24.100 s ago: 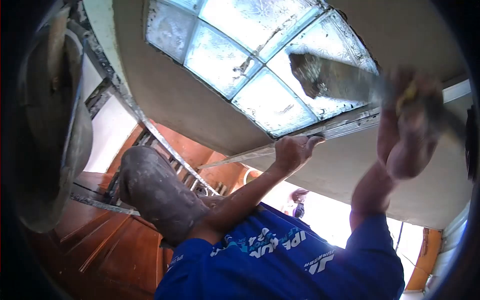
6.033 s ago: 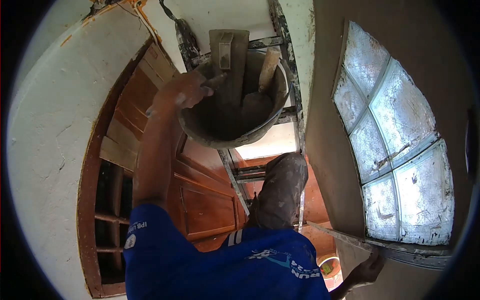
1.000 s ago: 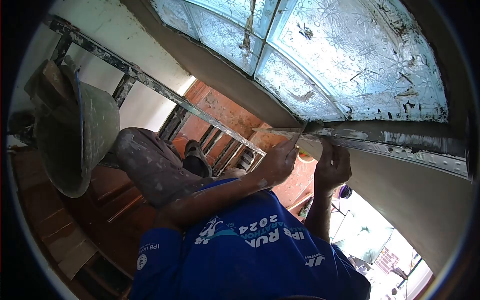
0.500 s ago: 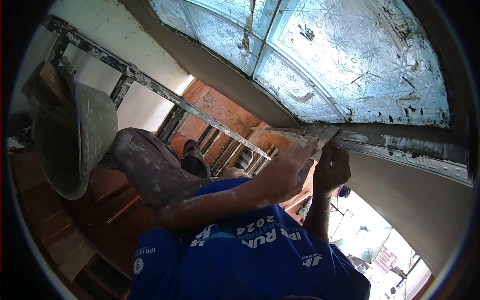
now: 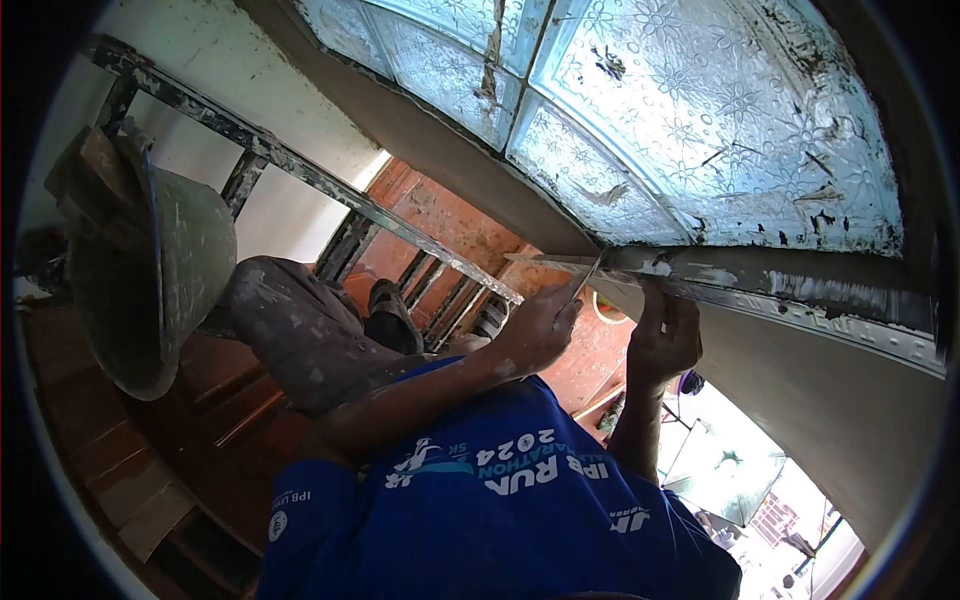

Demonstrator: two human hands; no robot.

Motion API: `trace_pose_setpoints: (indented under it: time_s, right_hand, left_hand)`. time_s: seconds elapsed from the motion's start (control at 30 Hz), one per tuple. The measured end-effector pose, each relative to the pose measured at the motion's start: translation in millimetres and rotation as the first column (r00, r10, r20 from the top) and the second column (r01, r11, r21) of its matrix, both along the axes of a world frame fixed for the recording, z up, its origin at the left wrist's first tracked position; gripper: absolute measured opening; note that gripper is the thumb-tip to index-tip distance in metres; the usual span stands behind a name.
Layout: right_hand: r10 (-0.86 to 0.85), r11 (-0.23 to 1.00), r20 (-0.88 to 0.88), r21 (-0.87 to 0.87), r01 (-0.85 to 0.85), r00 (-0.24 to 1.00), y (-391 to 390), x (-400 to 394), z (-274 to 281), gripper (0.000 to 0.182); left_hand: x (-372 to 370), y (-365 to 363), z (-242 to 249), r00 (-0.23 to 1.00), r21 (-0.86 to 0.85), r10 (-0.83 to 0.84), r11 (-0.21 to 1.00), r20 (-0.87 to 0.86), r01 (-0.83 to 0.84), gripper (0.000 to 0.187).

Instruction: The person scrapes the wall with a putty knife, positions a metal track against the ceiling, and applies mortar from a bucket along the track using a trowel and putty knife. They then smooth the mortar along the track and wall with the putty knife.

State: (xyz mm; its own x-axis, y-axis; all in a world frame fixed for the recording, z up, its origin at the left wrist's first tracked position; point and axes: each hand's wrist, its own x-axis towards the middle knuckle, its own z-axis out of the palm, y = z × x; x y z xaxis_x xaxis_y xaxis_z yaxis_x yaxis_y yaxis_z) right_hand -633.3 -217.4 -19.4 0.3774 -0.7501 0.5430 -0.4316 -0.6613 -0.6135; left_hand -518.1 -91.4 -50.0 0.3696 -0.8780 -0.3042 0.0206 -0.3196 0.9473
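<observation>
My left hand (image 5: 538, 328) is closed round a thin flat-bladed tool (image 5: 590, 276) that looks like a putty knife; its handle is hidden in my fist. The blade is seen nearly edge-on, its tip by the lower corner of the glass-block window (image 5: 700, 130). To the right, my right hand (image 5: 664, 335) pinches the lower edge of a long metal straightedge (image 5: 800, 312) from below. This strip, with holes along its right part, runs along the ledge under the window. Wet grey plaster (image 5: 850, 290) is smeared along the ledge.
On the left stands a paint-spattered metal frame (image 5: 255, 140), with a grey-green bucket-like container (image 5: 195, 265) beside it. My bent knee (image 5: 270, 290) is near them. Below are a reddish floor (image 5: 570, 370) and, at lower right, a bright opening with a pale canopy (image 5: 725, 470).
My left hand has moved left and down, away from my right hand, and the blade has turned from flat to edge-on. My right hand stays in place on the straightedge.
</observation>
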Motion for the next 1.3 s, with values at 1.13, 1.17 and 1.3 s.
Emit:
trace_pose_setpoints:
  time_s: [1.13, 1.17, 1.3]
  right_hand:
    - [-0.033, 0.999, -0.013, -0.012, 0.033, 0.999, 1, 3, 0, 0.011]
    - [-0.037, 0.999, 0.002, -0.002, 0.037, 0.999, 1, 4, 0, 0.011]
    - [-0.023, 1.0, -0.023, -0.012, 0.023, 0.999, 1, 4, 3, 0.012]
  left_hand:
    - [15, -5, 8, 0.926, -0.021, -0.155, 0.985, 0.345, 0.172, 0.046]
    - [17, -1, 13, 0.928, -0.034, -0.16, 0.983, 0.335, 0.182, 0.046]
    - [23, 11, 33, 0.957, -0.081, -0.117, 0.986, 0.265, 0.143, 0.045]
